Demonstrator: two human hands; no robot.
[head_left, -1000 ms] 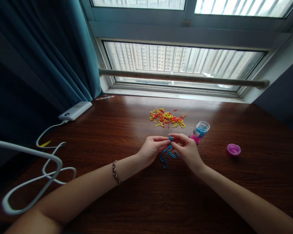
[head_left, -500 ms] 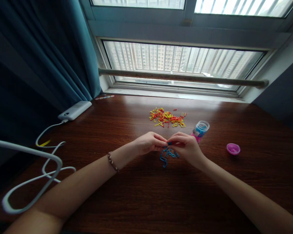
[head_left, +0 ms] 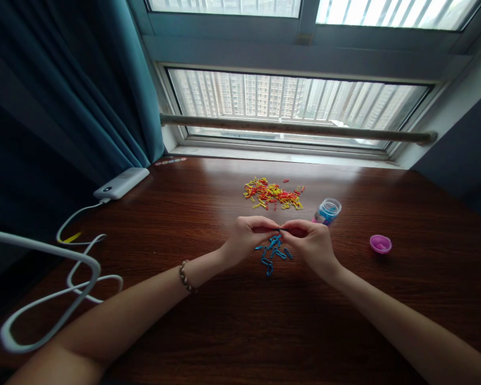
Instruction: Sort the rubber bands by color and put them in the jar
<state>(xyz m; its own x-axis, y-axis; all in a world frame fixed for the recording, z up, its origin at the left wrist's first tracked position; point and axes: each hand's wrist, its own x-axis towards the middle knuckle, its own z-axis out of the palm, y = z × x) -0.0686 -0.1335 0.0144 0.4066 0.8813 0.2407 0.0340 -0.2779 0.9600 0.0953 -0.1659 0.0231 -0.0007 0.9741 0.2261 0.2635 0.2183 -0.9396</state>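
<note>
Fingertips pinched, my left hand [head_left: 249, 240] and my right hand [head_left: 315, 245] meet over the middle of the table. Between them is a small dark blue paper clip [head_left: 279, 230], mostly covered by the fingers. Just below lie several loose blue paper clips [head_left: 279, 253], a few of them touching or overlapping. Behind my right hand a clear jar [head_left: 328, 209] with blue and pink on it is partly hidden; its top is uncovered. Farther back spreads a pile of yellow and red paper clips [head_left: 273, 192].
A pink round lid [head_left: 380, 244] lies right of the jar. At the left, a white device [head_left: 122, 183] connects to a white cable [head_left: 74, 241], whose loops reach near my left forearm. A window with a rail [head_left: 296, 128] borders the table's far edge; a blue curtain [head_left: 104, 80] hangs left.
My left hand has turned slightly and its fingers have straightened, uncovering more of the blue clips below. Both hands still meet at one clip. The view has shifted slightly.
</note>
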